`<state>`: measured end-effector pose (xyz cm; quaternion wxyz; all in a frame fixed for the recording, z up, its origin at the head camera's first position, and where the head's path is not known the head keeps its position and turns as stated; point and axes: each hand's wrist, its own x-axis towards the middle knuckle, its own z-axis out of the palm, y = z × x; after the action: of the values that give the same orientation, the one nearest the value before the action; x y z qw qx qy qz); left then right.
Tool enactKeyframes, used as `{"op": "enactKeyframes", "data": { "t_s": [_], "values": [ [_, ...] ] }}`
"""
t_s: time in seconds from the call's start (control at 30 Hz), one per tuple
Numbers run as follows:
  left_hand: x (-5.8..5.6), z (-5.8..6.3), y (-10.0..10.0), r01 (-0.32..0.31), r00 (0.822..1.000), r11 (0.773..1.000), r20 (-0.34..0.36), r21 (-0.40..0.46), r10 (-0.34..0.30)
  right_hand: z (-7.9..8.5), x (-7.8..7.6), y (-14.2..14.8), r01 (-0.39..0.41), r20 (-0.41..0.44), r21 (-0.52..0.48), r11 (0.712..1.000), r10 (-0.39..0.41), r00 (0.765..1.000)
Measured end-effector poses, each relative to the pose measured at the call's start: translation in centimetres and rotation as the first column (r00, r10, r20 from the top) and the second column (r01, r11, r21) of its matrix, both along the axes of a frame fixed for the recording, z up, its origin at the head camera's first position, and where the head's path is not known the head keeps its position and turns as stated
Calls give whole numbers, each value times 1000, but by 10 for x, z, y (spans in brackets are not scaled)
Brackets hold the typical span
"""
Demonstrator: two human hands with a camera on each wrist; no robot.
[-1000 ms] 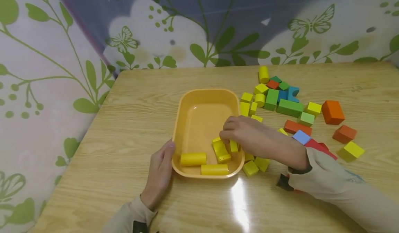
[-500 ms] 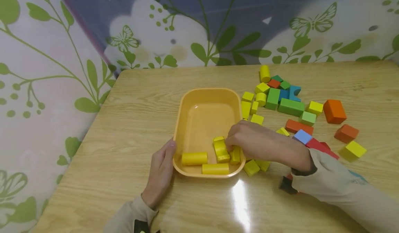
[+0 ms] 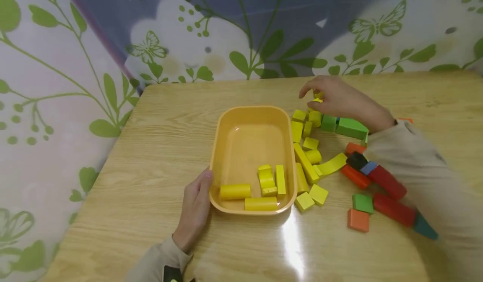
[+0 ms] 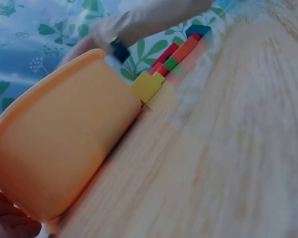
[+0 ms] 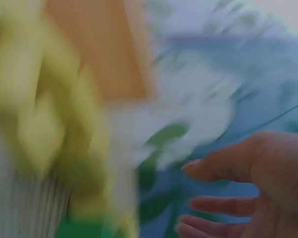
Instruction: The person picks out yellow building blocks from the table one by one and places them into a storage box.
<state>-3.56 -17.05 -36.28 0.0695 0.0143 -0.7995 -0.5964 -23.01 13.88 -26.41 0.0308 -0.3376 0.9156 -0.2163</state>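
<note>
My left hand (image 3: 194,202) holds the left side of an orange plastic tub (image 3: 237,158), its thumb at the rim; in the left wrist view curled fingers (image 4: 12,218) show by the tub's wall. Inside the tub lie a yellow cylinder (image 3: 235,191), a second yellow cylinder (image 3: 260,204), a curved yellow block (image 3: 266,176) and a narrow yellow block (image 3: 280,180). My right hand (image 3: 336,99) hovers over the far end of the block pile, thumb and fingers apart, holding nothing. A yellow cylinder (image 3: 318,94) shows partly between its fingers.
Several yellow blocks (image 3: 305,162) crowd against the tub's right side. Beyond them lie green blocks (image 3: 351,127), red blocks (image 3: 394,208) and a blue-green wedge (image 3: 425,226), partly covered by the right sleeve (image 3: 419,168). A patterned wall (image 3: 211,30) borders the table's far edge.
My right hand has let go of the narrow yellow block in the tub and moved away to the far end of the pile. The left hand and the tub have stayed put.
</note>
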Motion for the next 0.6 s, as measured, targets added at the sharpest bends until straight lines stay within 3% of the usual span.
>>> {"op": "enactKeyframes", "data": {
  "t_s": [0.1,0.2,0.33,0.43,0.6],
  "values": [
    [1,-2,0,-9,1000,1000,6,-15,9,-7,-33,6,83,68,158,984,-95,993],
    [0,-2,0,-3,1000,1000,11,-26,4,-16,-55,11,129,101,285,950,-164,981],
    [-1,0,1,10,1000,1000,5,-19,-9,-26,-76,17,94,141,430,898,-169,975],
    [0,0,1,13,1000,1000,-6,-24,-13,-31,-86,19,56,184,460,886,-157,970],
    [-1,-1,-1,28,999,999,-26,-19,-28,-38,-90,18,44,188,403,914,-129,974]
  ]
}}
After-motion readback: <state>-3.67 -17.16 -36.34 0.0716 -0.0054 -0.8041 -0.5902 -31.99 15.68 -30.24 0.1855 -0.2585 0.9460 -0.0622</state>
